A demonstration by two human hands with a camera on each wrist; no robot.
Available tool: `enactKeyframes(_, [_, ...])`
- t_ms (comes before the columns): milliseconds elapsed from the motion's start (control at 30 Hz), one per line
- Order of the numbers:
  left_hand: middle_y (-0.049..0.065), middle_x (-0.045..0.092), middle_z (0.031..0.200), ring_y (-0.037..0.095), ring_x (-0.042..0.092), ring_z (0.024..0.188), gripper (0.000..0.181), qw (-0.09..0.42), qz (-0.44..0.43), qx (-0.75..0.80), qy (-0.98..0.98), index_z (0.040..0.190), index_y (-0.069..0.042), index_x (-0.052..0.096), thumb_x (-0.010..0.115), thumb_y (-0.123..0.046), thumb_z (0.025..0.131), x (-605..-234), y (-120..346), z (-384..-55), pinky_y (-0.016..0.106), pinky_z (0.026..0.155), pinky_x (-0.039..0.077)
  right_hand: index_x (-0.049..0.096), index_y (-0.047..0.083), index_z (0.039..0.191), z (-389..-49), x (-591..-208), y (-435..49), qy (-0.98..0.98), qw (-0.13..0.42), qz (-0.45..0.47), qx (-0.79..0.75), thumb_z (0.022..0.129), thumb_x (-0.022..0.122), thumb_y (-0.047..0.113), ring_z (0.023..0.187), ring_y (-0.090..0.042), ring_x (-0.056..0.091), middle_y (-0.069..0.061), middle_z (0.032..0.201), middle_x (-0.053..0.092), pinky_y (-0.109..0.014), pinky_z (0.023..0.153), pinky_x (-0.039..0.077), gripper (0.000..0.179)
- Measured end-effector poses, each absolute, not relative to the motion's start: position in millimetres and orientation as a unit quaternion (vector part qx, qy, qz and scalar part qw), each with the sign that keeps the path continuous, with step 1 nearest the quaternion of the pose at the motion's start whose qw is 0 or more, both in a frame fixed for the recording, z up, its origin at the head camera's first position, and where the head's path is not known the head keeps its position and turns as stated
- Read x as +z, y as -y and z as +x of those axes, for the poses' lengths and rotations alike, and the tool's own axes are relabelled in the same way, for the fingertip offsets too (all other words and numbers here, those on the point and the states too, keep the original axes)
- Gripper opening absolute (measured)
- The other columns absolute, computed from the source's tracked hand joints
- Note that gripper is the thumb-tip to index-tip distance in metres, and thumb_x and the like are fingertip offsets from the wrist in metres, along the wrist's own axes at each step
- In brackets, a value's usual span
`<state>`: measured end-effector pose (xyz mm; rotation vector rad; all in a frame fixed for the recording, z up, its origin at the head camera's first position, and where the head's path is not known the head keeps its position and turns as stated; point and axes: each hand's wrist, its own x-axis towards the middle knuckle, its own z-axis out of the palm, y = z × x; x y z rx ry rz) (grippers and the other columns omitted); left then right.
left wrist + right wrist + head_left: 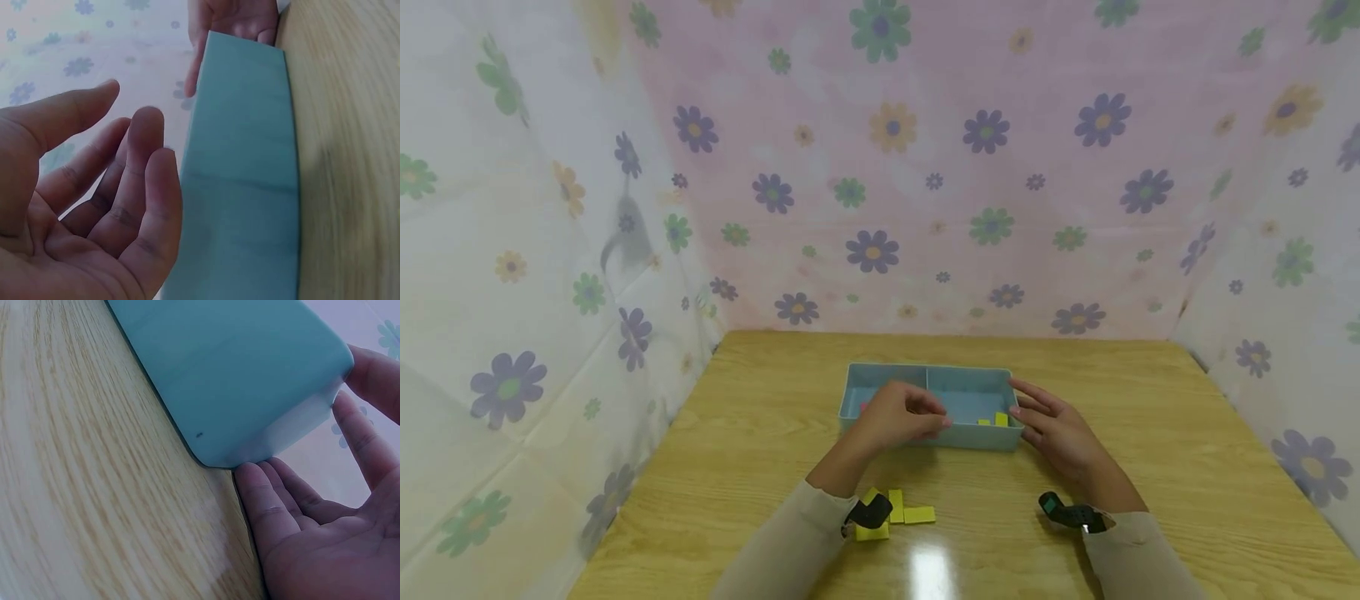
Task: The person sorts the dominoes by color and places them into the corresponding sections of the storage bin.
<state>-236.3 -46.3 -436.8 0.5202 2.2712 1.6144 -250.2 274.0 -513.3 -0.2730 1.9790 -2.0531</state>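
A light blue two-compartment box (970,438) sits on the table. Over its near wall hovers my left hand (895,417), fingers loosely bent. In the left wrist view a gap shows between that hand's thumb (81,115) and fingers, with nothing held there. My right hand (1063,433) touches the box's right end, its fingertips (253,475) against the end wall low down and others near the rim. Two small yellow blocks (1002,419) lie in the right compartment. Something pink (863,407) shows in the left compartment, mostly hidden by my left hand.
Several yellow blocks (919,515) lie on the wooden table (985,533) near my left wrist, partly covered by the black wrist strap (871,512). A flowered cloth (925,283) stands behind the table and along both sides.
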Motion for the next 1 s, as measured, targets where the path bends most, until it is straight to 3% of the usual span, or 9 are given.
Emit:
enactKeyframes(133, [-0.001, 0.078, 0.089, 0.028, 0.076, 0.085, 0.014, 0.153, 0.193, 0.545, -0.802, 0.100, -0.020, 0.081, 0.082, -0.031, 0.091, -443.0, 54.4, -233.0, 0.049, 0.077, 0.063, 0.027, 0.019, 0.166, -251.5, -512.1, -274.0, -0.683, 0.139, -0.095, -0.711, 0.107, 0.060, 0.027, 0.136, -0.011, 0.053, -0.023, 0.166, 0.024, -0.022, 0.100, 0.055, 0.068])
enactKeyframes(300, [0.005, 0.078, 0.094, 0.034, 0.075, 0.090, 0.014, 0.165, 0.201, 0.550, -0.794, 0.101, -0.018, 0.081, 0.082, -0.029, 0.091, -451.7, 64.1, -226.9, 0.043, 0.074, 0.063, 0.026, 0.020, 0.166, -251.7, -510.7, -272.4, -0.677, 0.146, -0.090, -0.715, 0.106, 0.062, 0.027, 0.138, -0.011, 0.052, -0.023, 0.167, 0.023, -0.022, 0.101, 0.054, 0.070])
enactKeyframes(700, [-0.003, 0.077, 0.094, 0.013, 0.069, 0.083, 0.017, 0.154, 0.235, 0.501, -0.819, 0.104, -0.009, 0.082, 0.081, -0.022, 0.092, -467.2, 92.5, -225.5, 0.028, 0.072, 0.059, 0.027, 0.021, 0.166, -251.2, -512.1, -273.5, -0.679, 0.147, -0.091, -0.714, 0.107, 0.061, 0.026, 0.140, -0.011, 0.049, -0.023, 0.168, 0.020, -0.021, 0.101, 0.054, 0.069])
enactKeyframes(1000, [-0.005, 0.078, 0.094, 0.013, 0.071, 0.083, 0.019, 0.215, 0.220, 0.469, -0.828, 0.108, -0.010, 0.081, 0.083, -0.017, 0.090, -476.5, 103.2, -223.2, 0.029, 0.069, 0.059, 0.026, 0.022, 0.166, -250.6, -514.3, -274.8, -0.687, 0.144, -0.098, -0.705, 0.108, 0.059, 0.027, 0.139, -0.011, 0.049, -0.022, 0.168, 0.019, -0.021, 0.101, 0.053, 0.067])
